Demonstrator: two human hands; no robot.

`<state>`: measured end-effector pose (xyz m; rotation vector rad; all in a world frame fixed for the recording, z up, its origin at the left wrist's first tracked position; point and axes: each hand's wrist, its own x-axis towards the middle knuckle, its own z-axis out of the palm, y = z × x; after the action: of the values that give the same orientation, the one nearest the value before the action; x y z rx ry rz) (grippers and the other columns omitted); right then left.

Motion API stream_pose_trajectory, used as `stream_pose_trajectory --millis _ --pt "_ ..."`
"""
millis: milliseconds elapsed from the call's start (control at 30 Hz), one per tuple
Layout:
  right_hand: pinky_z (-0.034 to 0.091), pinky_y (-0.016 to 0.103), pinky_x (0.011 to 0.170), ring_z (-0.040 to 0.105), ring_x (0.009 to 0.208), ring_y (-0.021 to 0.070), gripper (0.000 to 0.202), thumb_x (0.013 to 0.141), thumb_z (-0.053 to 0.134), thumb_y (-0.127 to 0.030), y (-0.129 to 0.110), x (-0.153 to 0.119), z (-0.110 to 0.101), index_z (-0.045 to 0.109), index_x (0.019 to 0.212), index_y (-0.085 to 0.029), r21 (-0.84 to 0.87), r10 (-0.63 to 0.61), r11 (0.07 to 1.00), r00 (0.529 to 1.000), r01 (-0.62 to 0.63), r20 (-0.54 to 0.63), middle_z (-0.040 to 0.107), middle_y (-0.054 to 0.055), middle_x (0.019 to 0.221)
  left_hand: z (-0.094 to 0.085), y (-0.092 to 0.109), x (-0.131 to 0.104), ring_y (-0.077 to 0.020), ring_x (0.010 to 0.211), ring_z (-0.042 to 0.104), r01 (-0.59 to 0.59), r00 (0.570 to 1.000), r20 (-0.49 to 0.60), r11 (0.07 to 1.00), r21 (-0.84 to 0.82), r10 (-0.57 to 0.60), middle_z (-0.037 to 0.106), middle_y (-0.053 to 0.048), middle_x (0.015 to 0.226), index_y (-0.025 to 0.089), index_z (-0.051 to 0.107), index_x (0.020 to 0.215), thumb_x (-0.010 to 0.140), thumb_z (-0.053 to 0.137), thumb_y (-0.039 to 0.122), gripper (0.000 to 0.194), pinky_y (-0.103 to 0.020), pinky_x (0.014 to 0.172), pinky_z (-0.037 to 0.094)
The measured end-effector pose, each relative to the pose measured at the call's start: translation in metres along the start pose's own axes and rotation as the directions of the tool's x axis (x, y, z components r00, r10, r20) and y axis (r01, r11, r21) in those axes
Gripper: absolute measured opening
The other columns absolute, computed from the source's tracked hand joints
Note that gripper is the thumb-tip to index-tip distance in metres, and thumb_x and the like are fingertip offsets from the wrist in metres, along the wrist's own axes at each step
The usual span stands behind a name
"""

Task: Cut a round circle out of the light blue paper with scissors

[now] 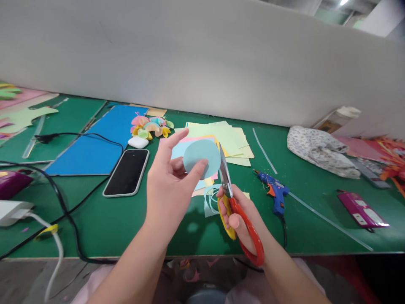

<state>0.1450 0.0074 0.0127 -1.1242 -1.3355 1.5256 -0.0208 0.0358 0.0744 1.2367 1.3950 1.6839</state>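
Observation:
A round light-blue paper disc (201,157) is pinched between the thumb and fingers of my left hand (171,181), its index finger raised. My right hand (243,215) grips scissors (228,179) with one red and one yellow handle loop. Their blades point up and stand close along the right edge of the disc; whether they touch it I cannot tell. Below the disc, curled light-blue paper offcuts (211,202) lie on the green table. Behind it is a stack of pastel paper sheets (232,137), partly hidden by my left hand and the disc.
Left of my hands lie a phone (127,173), a white case (138,142), a blue board (91,145), paper flowers (152,126) and black cables (63,202). To the right are a blue glue gun (276,192), a glue stick (329,220), a purple power strip (362,210) and a patterned cloth (319,147).

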Motion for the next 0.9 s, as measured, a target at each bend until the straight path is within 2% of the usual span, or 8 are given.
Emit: stream_pose_trajectory --millis 167,400,633,900 --pt "0.029 0.026 0.05 0.034 0.055 0.0105 0.09 0.048 0.068 -0.096 0.0021 0.0004 -0.0007 0.058 0.102 -0.025 -0.009 -0.009 1.0 1.0 0.009 -0.001 0.046 -0.007 0.072 -0.0006 0.0 0.0005 -0.0132 0.054 0.065 0.013 1.0 -0.003 1.0 -0.008 -0.013 0.071 0.005 0.067 0.026 0.068 0.127 0.072 0.083 0.023 0.058 -0.026 0.055 0.059" --pt "0.027 0.025 0.051 0.031 0.056 0.0108 0.087 0.048 0.069 -0.095 0.0002 0.0005 0.0006 0.059 0.099 -0.025 -0.011 -0.008 1.0 1.0 0.008 -0.012 0.044 -0.007 0.068 -0.0011 0.0015 -0.0002 -0.0125 0.056 0.065 0.021 0.999 -0.032 0.999 -0.024 -0.022 0.073 0.005 0.072 0.027 0.069 0.127 0.072 0.084 0.022 0.057 -0.024 0.053 0.058" --pt "0.026 0.026 0.052 0.03 0.058 0.0118 0.089 0.044 0.069 -0.095 -0.0018 0.0012 0.002 0.059 0.097 -0.025 -0.012 0.018 1.0 1.0 -0.018 -0.012 0.042 -0.007 0.068 -0.0027 0.003 0.0011 -0.0138 0.06 0.068 0.042 0.999 -0.027 0.999 -0.034 -0.043 0.072 0.005 0.071 0.028 0.067 0.129 0.073 0.083 0.02 0.058 -0.027 0.06 0.062" --pt "0.025 0.025 0.052 0.029 0.057 0.011 0.084 0.048 0.071 -0.092 -0.0042 -0.0002 0.0007 0.058 0.097 -0.025 -0.017 0.023 1.0 1.0 -0.023 0.002 0.042 -0.008 0.066 -0.0045 0.0013 0.0032 -0.0141 0.058 0.066 0.044 0.998 -0.04 0.998 -0.05 -0.046 0.07 0.005 0.067 0.027 0.068 0.13 0.071 0.084 0.021 0.062 -0.027 0.058 0.059"
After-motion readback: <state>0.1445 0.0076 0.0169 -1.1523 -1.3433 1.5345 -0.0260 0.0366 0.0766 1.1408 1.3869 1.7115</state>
